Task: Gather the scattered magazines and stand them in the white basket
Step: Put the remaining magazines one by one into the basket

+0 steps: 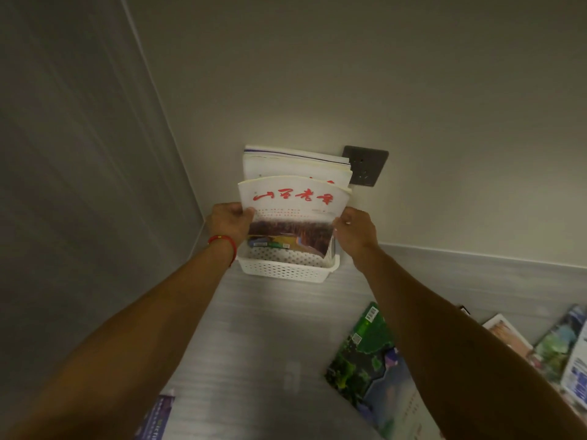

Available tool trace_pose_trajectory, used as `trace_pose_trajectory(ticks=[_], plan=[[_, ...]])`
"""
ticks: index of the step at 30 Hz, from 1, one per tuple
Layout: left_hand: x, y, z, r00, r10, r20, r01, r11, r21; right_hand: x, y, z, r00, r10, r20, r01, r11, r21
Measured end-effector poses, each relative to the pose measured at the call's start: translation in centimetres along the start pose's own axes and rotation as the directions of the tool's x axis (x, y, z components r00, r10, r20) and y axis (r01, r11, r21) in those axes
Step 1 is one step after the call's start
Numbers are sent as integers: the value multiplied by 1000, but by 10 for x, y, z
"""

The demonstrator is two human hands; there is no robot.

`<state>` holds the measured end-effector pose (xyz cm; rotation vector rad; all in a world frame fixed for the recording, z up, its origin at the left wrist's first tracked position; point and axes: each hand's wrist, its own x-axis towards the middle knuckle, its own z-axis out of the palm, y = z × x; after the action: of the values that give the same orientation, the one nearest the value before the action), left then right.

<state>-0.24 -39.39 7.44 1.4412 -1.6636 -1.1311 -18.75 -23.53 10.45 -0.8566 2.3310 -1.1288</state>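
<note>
Between the two hands stands a white magazine with big red writing on its cover (290, 211), and its bottom edge is down inside the white plastic basket with small holes (286, 269). The left hand (228, 223) curls round the left edge of this magazine, with the thumb on the front. The right hand (354, 228) pinches the right edge, its fingers bent round the paper. A thin red string bracelet (224, 241) sits on the left wrist.

Just behind the held magazine, farther from the hands, a stack of white magazines (295, 165) stands in the same basket and leans on the pale wall. A dark square wall socket (365, 166) is on the wall just past the right hand.

Under the right arm, a green magazine with a barcode (365, 354) lies flat on the grey wood-look floor (270, 328). More colourful magazines (552, 347) lie to the right of that arm. Below the left arm, a purple magazine corner (157, 417) peeks out.
</note>
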Motion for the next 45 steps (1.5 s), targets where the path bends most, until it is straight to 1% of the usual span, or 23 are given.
trace_pose_trajectory(ticks=[2,3,4,7,9,10,12,14,16,18,22,24,27,30,32,34,36,38,39,40,42,43,45], plan=[[4,0,2,1000,6,-19,-6,999,41,-4,-2,-7,995,0,100,-20,980,199],[6,0,3,1000,-4,-29,6,998,60,-8,0,-10,990,-1,144,-38,964,263],[8,1,3,999,-40,-35,41,998,49,-11,3,-14,986,-6,167,-39,963,265],[9,1,6,988,-156,22,157,985,-73,-25,31,-29,985,-13,169,-1,997,83],[-5,1,6,986,-154,70,163,975,-151,-42,63,-43,983,-17,181,19,1000,-7],[-19,0,5,992,-106,64,115,981,-156,-53,83,-52,982,-12,189,26,997,-73],[-58,-4,4,994,102,-34,-104,993,-50,-77,125,-70,984,26,178,19,969,-247],[-105,-13,9,950,310,-27,-308,949,65,-104,169,-87,988,97,123,-47,934,-355],[-154,-24,25,925,363,113,-374,922,97,-131,207,-103,987,144,72,-99,895,-434],[-199,-37,45,890,345,298,-401,904,151,-158,236,-117,983,175,52,-123,847,-518],[-274,-54,91,715,244,655,-496,838,229,-199,280,-138,957,291,-2,-241,785,-570],[-299,-54,113,648,221,729,-540,809,235,-212,293,-148,948,316,-40,-282,772,-570],[-323,-47,151,546,221,808,-667,698,260,-219,300,-160,965,259,-37,-234,793,-562],[-341,-43,179,485,75,871,-705,622,339,-217,297,-167,969,246,-28,-221,807,-548],[-354,-44,186,476,-11,879,-713,581,393,-218,298,-173,971,235,-46,-225,831,-509],[-364,-47,187,503,-12,864,-715,556,424,-218,300,-181,984,179,-22,-175,920,-349],[-369,-42,187,546,23,838,-662,625,414,-216,298,-192,992,113,56,-103,982,-156],[-369,-29,188,618,133,775,-637,662,395,-213,292,-207,989,31,143,-9,988,-157],[-368,-21,188,655,222,722,-663,627,409,-210,288,-215,983,-21,185,53,984,-171],[-367,-14,190,664,311,680,-710,548,443,-207,284,-224,970,-90,226,128,978,-162],[-366,0,192,606,414,679,-793,380,477,-201,277,-241,938,-202,280,242,963,-115],[-365,6,193,572,425,702,-819,337,464,-198,272,-249,934,-215,287,249,965,-88],[-359,16,193,571,371,732,-815,368,448,-191,262,-259,943,-215,253,229,973,-27]])
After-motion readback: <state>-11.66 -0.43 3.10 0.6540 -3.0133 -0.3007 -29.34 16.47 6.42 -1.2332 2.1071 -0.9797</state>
